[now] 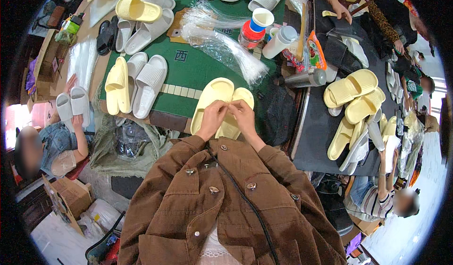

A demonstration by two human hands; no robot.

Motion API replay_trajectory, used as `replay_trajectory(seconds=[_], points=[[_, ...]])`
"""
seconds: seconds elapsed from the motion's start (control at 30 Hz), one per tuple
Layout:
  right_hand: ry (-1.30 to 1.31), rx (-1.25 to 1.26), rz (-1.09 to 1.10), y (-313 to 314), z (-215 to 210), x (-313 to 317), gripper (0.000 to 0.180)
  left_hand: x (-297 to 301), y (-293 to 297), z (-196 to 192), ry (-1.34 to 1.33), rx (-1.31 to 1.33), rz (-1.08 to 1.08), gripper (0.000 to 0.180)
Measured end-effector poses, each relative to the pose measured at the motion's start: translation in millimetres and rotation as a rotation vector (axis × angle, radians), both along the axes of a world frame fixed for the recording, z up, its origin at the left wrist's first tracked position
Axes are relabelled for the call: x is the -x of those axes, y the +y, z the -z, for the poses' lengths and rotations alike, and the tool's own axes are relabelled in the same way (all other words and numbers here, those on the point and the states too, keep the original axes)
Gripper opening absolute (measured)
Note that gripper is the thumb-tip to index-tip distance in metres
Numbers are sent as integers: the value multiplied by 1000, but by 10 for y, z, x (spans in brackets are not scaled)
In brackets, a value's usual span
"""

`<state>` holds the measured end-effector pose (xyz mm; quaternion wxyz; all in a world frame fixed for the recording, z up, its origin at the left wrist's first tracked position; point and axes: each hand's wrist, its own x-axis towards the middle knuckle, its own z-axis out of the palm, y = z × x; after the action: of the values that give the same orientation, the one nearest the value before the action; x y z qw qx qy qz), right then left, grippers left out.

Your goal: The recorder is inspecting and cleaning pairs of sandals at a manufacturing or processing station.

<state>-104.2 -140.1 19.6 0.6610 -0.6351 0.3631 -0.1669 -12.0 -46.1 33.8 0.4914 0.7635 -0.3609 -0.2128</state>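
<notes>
A pair of pale yellow slide slippers [220,88] lies at the near edge of the green table, right in front of me. Over their straps, my left hand [214,118] and my right hand [243,117] meet with fingertips pinched together. Whatever is between the fingers is too small to make out. Left of my hands rest another yellow pair [116,86] and a grey pair of slides [152,81]. Just beyond my hands, a bundle of thin clear plastic strips [243,59] spreads across the tabletop.
A red-lidded jar [251,32], a white bottle [280,42] and a metal flask [306,78] stand back right. On the dark right table are heaped yellow slides [351,88]. One person at left holds grey slides [72,105]; others work at right.
</notes>
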Motion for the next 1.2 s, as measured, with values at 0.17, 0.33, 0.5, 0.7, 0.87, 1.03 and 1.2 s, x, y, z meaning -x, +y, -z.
replay_trajectory(seconds=[0.17,0.33,0.5,0.7,0.87,1.03,1.2], points=[[0,-93,45,-2,-4,-17,11,0,-2,8,27,-3,17,16],[-273,-335,243,-199,-240,13,7,1,26,32,106,-15,78,42],[-483,-357,554,-704,-602,390,11,10,115,196,-130,-97,183,50],[-155,182,880,-1443,-707,1754,10,43,100,166,-341,-183,371,54],[173,459,1204,-1882,-300,3100,13,127,199,372,-455,-353,656,47],[264,448,1254,-1987,-264,3456,19,78,146,352,-591,-531,695,46],[200,-36,1210,-2154,-228,3390,32,-180,164,266,-509,-482,474,40]])
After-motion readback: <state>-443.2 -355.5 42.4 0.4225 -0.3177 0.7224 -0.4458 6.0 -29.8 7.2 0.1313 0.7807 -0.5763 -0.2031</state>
